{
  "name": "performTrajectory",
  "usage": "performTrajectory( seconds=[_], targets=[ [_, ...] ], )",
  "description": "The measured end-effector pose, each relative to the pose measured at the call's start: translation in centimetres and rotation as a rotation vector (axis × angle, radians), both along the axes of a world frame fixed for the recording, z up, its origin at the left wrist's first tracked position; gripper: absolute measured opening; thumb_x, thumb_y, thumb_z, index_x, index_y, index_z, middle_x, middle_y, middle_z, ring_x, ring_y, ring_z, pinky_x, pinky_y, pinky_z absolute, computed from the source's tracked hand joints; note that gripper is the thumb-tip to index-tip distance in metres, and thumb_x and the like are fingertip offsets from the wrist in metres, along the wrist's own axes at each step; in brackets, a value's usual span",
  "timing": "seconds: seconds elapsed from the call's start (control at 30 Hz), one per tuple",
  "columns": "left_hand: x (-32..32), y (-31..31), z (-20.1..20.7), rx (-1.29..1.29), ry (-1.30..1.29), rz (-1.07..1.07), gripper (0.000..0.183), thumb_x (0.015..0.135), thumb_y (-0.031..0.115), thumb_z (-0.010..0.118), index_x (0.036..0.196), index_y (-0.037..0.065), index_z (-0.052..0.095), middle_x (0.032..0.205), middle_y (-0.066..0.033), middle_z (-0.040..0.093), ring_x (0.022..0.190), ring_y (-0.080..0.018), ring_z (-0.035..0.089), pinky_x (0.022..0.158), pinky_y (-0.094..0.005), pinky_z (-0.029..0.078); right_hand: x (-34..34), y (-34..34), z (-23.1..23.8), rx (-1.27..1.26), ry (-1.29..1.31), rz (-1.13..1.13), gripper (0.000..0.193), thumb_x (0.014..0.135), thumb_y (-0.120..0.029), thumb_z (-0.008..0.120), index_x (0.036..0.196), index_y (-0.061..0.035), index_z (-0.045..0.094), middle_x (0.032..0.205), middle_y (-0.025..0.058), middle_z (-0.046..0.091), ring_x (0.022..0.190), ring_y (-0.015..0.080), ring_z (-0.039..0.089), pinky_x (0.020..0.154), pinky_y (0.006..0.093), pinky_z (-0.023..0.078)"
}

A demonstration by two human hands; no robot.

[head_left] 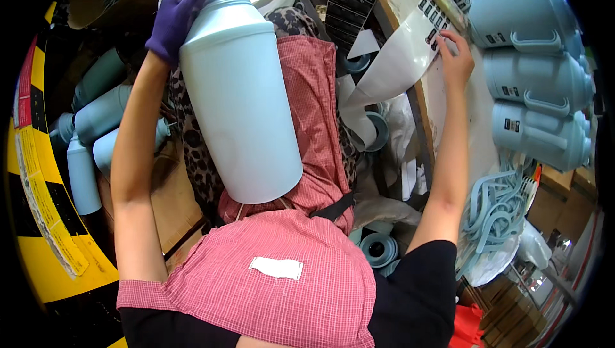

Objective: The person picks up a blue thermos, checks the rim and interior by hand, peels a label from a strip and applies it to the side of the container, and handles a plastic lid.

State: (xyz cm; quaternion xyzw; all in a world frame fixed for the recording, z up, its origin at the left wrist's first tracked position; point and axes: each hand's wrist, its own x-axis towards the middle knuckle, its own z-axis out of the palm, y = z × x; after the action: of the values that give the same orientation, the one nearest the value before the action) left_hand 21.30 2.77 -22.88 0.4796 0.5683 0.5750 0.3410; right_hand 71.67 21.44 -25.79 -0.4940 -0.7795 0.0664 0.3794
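Observation:
A large light blue plastic jug body (246, 101) lies tilted across my lap, its neck pointing away from me. My left hand (179, 15), in a purple glove, is closed around its neck and shoulder. No handle shows on this jug's visible side. At the right, my bare right hand (457, 59) reaches to a white sheet of small dark stickers (400, 56) draped over the table edge. Its thumb and forefinger pinch at a sticker on the sheet; the other fingers are loosely curled.
Several light blue jugs with handles (522, 75) lie stacked on the right of the worktable (474, 127). Loose blue handles (496, 210) are heaped nearer me. More blue jug bodies (106, 114) lie at the left, beside a yellow-and-black striped border (54, 220). A black label sheet (351, 5) hangs ahead.

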Motion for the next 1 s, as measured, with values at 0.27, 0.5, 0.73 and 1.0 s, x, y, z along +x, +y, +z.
performTrajectory(
  seconds=[0.27,0.5,0.73,1.0],
  targets=[
    [-0.6,-9.0,-2.0,0.082,-0.117,0.221,0.031,0.105,0.015,0.053,0.124,-0.006,0.063,0.122,-0.0116,0.068,0.114,-0.0184,0.063,0.105,-0.0316,0.046,1.6,3.2,-0.7,-0.225,-0.025,-0.004,0.023,0.083,-0.025,0.081,0.102,-0.0132,0.080,0.106,-0.0011,0.071,0.091,0.0190,0.066,0.089,0.0313,0.049],
    [1.8,-16.0,-2.8,-0.039,-0.137,0.308,0.029,0.106,0.014,0.050,0.121,-0.005,0.065,0.118,-0.0091,0.068,0.112,-0.0161,0.062,0.105,-0.0302,0.044,-0.4,0.3,-0.1,0.014,-0.234,-0.062,0.018,0.084,-0.016,0.078,0.099,-0.0070,0.078,0.104,0.0059,0.074,0.089,0.0215,0.072,0.080,0.0307,0.054],
    [4.1,-23.2,-4.7,-0.072,-0.147,0.462,0.028,0.105,0.013,0.048,0.117,-0.006,0.065,0.116,-0.0106,0.068,0.113,-0.0176,0.061,0.107,-0.0320,0.042,-3.9,-7.0,2.6,0.067,-0.027,-0.009,0.009,0.082,-0.007,0.078,0.090,-0.0065,0.076,0.110,0.0052,0.070,0.106,0.0220,0.064,0.094,0.0337,0.048],
    [10.1,-17.4,0.8,0.184,0.240,0.446,0.035,0.104,0.030,0.052,0.105,0.000,0.071,0.103,-0.0138,0.068,0.106,-0.0259,0.061,0.098,-0.0372,0.045,-20.2,-21.1,7.8,-0.847,0.846,0.641,0.009,0.081,0.000,0.079,0.089,0.0002,0.075,0.122,0.0083,0.057,0.115,0.0174,0.052,0.103,0.0313,0.038]
  ],
)
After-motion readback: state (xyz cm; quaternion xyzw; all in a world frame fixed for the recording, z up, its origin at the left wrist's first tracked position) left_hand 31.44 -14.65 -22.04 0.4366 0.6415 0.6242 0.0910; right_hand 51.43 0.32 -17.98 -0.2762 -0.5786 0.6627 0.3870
